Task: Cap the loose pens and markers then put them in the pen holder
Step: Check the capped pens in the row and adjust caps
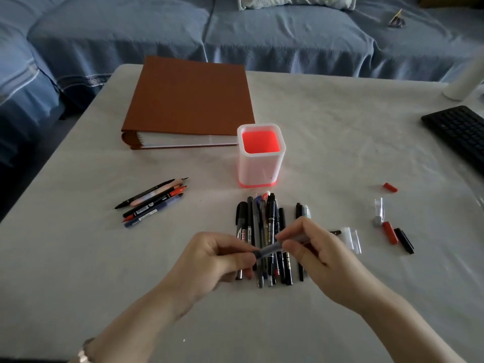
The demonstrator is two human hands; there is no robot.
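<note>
Both hands hold one blue-grey pen (269,249) just above a row of several capped pens (269,231) on the white table. My left hand (212,260) pinches its left end; my right hand (311,247) grips its right part. The clear pen holder (261,169) with a red bottom stands upright behind the row, with nothing visible in it. Several uncapped pens (154,201) lie to the left. Loose caps lie to the right: clear ones (352,238), a red and a black one (396,235), and a small red cap (390,187).
A brown binder (188,100) lies behind the holder at the left. A black keyboard (461,132) sits at the right edge, a white cylinder (466,77) beyond it. A blue sofa (235,30) runs behind the table (104,258).
</note>
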